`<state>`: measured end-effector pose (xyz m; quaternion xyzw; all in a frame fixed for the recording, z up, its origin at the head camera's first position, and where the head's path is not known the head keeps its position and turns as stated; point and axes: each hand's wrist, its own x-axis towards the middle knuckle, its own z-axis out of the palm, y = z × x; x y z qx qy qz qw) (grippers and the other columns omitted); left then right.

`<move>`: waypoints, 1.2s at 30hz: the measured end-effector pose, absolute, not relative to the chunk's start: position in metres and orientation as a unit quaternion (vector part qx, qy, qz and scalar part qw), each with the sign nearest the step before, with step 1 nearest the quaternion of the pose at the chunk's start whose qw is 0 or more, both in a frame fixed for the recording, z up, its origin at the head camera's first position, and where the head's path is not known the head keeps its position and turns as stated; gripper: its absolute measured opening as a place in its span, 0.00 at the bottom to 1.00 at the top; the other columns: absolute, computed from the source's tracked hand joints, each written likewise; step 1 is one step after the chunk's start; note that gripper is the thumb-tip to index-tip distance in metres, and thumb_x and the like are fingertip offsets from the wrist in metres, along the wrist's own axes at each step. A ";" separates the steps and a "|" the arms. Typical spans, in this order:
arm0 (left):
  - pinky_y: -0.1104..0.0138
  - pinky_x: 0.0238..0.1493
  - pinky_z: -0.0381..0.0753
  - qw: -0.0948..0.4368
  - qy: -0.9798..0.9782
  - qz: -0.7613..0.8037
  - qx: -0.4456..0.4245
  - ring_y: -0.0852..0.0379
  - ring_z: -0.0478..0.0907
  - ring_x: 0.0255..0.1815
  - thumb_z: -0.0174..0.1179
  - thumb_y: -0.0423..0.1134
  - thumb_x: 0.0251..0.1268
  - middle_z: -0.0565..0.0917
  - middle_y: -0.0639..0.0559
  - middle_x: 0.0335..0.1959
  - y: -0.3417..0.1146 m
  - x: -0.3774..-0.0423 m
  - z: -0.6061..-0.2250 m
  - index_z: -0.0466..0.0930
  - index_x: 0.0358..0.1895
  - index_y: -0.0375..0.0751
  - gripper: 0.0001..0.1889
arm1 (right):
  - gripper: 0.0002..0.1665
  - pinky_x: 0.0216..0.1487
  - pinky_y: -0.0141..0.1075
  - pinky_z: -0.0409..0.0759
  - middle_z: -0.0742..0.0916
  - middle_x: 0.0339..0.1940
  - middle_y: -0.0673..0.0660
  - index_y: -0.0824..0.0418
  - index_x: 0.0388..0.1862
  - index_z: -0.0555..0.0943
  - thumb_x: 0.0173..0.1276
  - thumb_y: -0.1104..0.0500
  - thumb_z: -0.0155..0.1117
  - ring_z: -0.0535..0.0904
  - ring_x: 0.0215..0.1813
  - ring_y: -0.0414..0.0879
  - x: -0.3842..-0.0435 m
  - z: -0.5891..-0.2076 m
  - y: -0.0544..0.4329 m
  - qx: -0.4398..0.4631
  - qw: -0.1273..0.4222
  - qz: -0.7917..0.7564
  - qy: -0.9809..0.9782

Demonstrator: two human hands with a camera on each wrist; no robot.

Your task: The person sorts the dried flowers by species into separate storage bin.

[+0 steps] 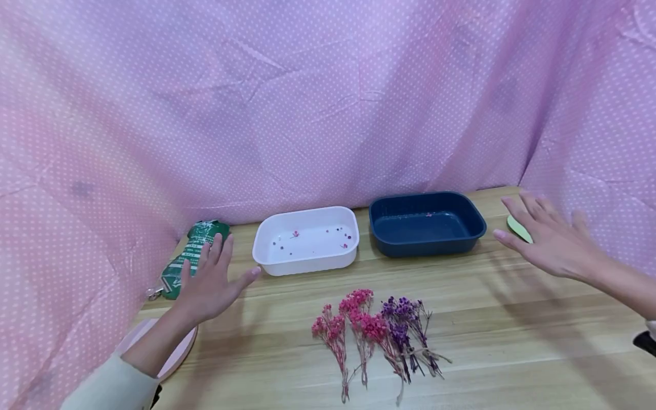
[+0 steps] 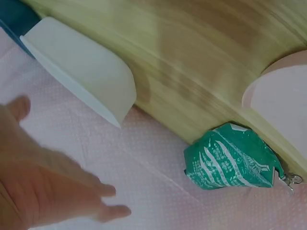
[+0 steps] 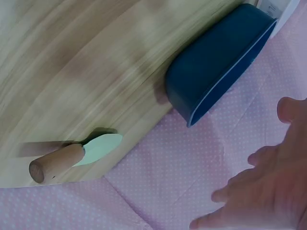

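Observation:
Fingers spread, my left hand (image 1: 207,290) is held in the air near a green printed packet (image 1: 192,253) and holds nothing. My right hand (image 1: 556,245) is also raised with fingers apart and nothing in it, partly covering a small trowel. That trowel shows a light green blade (image 3: 101,148) and a wooden handle (image 3: 56,163) in the right wrist view. Between the hands, bunches of dried pink flowers (image 1: 373,327) and purple flowers (image 1: 400,322) lie on the table. Behind them stand a white tub (image 1: 307,266) with small bits and petals inside, and a dark blue tub (image 1: 435,248).
A round pale pink dish (image 2: 283,91) sits at the left, partly under my left forearm in the head view. A metal clasp (image 2: 291,179) hangs at the packet's end. Pink dotted cloth (image 1: 318,114) rises behind and beside the wooden table (image 1: 266,353).

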<state>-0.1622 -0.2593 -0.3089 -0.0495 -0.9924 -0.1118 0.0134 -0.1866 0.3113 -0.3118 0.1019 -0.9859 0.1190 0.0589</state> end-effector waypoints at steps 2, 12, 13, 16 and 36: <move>0.28 0.63 0.31 0.041 -0.991 -0.119 -0.040 0.30 0.38 0.75 0.42 0.73 0.64 0.39 0.32 0.76 -0.258 -0.162 -0.311 0.34 0.77 0.36 0.53 | 0.45 0.61 0.76 0.42 0.49 0.77 0.70 0.53 0.79 0.42 0.74 0.38 0.46 0.43 0.74 0.71 -0.184 -0.310 0.309 0.107 0.075 0.136 -0.982; 0.36 0.66 0.57 0.056 -0.969 -0.241 -0.024 0.31 0.55 0.70 0.53 0.65 0.65 0.60 0.29 0.70 -0.256 -0.160 -0.323 0.50 0.74 0.31 0.48 | 0.39 0.36 0.51 0.79 0.80 0.54 0.70 0.60 0.76 0.56 0.73 0.45 0.55 0.80 0.48 0.62 -0.163 -0.320 0.288 0.119 0.100 0.243 -0.957; 0.37 0.67 0.58 0.056 -0.966 -0.250 -0.028 0.32 0.55 0.70 0.54 0.64 0.65 0.60 0.29 0.70 -0.255 -0.161 -0.325 0.51 0.74 0.31 0.47 | 0.39 0.34 0.47 0.80 0.82 0.51 0.69 0.61 0.75 0.58 0.73 0.46 0.56 0.81 0.46 0.60 -0.161 -0.322 0.286 0.121 0.102 0.244 -0.957; 0.38 0.66 0.60 0.055 -0.961 -0.269 -0.032 0.32 0.57 0.70 0.56 0.62 0.64 0.61 0.29 0.70 -0.255 -0.162 -0.328 0.53 0.73 0.32 0.46 | 0.38 0.33 0.37 0.80 0.85 0.48 0.65 0.63 0.74 0.61 0.71 0.48 0.59 0.82 0.45 0.58 -0.156 -0.328 0.279 0.124 0.098 0.267 -0.951; 0.44 0.61 0.72 0.012 -0.922 -0.386 0.028 0.33 0.60 0.69 0.60 0.57 0.64 0.56 0.35 0.73 -0.256 -0.178 -0.346 0.52 0.75 0.41 0.43 | 0.34 0.34 0.30 0.79 0.86 0.42 0.57 0.70 0.67 0.69 0.68 0.54 0.64 0.82 0.40 0.46 -0.136 -0.352 0.215 0.112 0.006 0.387 -0.915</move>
